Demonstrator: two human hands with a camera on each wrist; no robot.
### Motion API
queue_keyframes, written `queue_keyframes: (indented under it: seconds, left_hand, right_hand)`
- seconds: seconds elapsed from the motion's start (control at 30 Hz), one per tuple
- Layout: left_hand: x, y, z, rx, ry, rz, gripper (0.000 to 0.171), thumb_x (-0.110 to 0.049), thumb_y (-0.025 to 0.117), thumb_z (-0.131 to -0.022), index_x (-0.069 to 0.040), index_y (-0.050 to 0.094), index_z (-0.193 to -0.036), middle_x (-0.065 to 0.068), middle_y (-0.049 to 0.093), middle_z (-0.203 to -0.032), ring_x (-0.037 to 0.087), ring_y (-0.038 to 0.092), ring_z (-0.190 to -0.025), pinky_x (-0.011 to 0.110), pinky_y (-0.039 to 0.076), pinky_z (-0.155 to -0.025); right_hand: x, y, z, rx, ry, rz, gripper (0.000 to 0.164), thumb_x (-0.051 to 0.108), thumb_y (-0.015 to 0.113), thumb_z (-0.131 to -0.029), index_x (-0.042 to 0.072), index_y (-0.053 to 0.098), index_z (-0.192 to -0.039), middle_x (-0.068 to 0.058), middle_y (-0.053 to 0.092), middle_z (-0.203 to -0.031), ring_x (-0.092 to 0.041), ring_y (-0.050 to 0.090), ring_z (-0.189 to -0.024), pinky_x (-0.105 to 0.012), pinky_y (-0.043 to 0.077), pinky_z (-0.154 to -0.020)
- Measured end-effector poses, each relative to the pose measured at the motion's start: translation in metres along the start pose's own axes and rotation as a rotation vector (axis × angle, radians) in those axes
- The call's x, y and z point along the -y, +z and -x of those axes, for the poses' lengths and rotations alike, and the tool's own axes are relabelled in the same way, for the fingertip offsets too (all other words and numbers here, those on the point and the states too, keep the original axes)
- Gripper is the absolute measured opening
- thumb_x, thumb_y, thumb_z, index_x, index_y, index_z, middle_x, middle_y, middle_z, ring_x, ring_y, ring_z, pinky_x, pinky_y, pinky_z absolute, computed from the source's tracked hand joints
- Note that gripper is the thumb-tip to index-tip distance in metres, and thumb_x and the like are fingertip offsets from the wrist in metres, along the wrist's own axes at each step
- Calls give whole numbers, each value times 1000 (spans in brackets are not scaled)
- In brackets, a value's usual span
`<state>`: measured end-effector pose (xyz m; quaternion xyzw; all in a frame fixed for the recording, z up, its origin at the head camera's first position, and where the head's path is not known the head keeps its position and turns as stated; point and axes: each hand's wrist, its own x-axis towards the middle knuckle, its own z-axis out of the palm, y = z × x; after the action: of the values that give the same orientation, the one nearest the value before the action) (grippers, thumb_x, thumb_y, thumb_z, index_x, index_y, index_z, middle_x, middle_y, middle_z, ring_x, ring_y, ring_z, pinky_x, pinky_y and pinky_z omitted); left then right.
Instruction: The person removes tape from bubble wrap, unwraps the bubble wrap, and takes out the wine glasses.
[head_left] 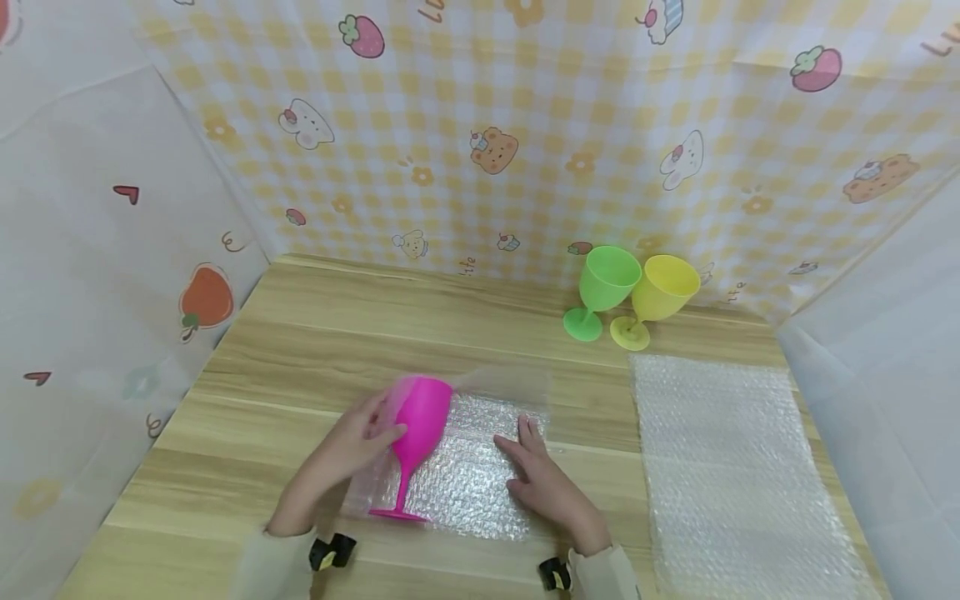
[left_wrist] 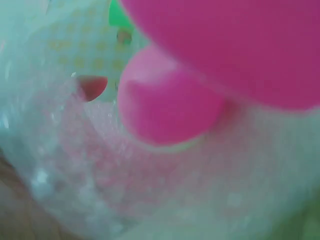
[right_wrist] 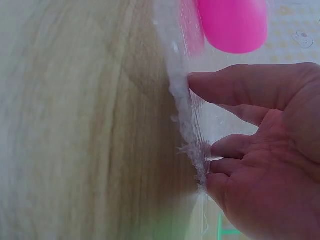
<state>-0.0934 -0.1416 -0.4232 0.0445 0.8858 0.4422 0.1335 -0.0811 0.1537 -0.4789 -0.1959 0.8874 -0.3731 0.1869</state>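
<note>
A bright pink plastic goblet [head_left: 424,417] lies on a sheet of bubble wrap [head_left: 480,467], its bowl pointing away and its foot toward me. My left hand [head_left: 360,442] holds the bowl from the left, thumb on its near side, with the wrap's left edge lifted up against the cup. In the left wrist view, the pink cup [left_wrist: 170,105] stands close to the camera, with cloudy bubble wrap [left_wrist: 65,150] curving beneath it. My right hand [head_left: 543,475] rests on the sheet's right part, fingers spread and fingertips touching the wrap [right_wrist: 182,100].
A green goblet [head_left: 609,279] and a yellow goblet [head_left: 666,287] stand upright side by side at the back right. Another bubble wrap sheet [head_left: 735,483] lies flat on the wooden table [head_left: 300,325] at right. Patterned cloth [head_left: 480,100] hangs behind the table.
</note>
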Motion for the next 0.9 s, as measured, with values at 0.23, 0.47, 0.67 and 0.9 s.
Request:
queue_keyframes:
  seconds: [0.23, 0.47, 0.67, 0.9]
  left_hand:
    - [28, -26, 10, -134, -32, 35, 37, -23, 54, -94, 2, 54, -122, 21, 61, -112, 29, 61, -96, 31, 54, -75]
    - [55, -43, 16, -211, -105, -42, 27, -28, 57, -93, -3, 63, -101, 9, 66, -91, 10, 55, -76, 22, 47, -64]
    - [74, -46, 17, -192, -174, -59, 30, -31, 58, -92, -1, 64, -95, 10, 64, -88, 13, 52, -75, 25, 45, -64]
    - [89, -46, 14, -143, -289, -135, 38, -33, 57, -91, 4, 63, -98, 9, 60, -82, 16, 50, -71, 26, 41, -59]
  right_hand:
    - [-1, 0, 0, -3, -11, -3, 64, 1, 60, -81, 5, 38, -141, -27, -3, -152, -44, -4, -140, -61, 13, -108]
    - [0, 0, -1, -1, -14, -3, 65, 1, 59, -82, 4, 35, -142, -28, -3, -151, -44, -4, -140, -62, 14, -108]
    - [0, 0, -2, 5, -10, -10, 67, -1, 59, -82, 2, 32, -143, -27, -5, -151, -44, -6, -140, -62, 13, -108]
    - [0, -1, -2, 8, -9, -22, 68, -1, 59, -81, 2, 32, -143, -28, -5, -151, -44, -6, -140, -62, 12, -109]
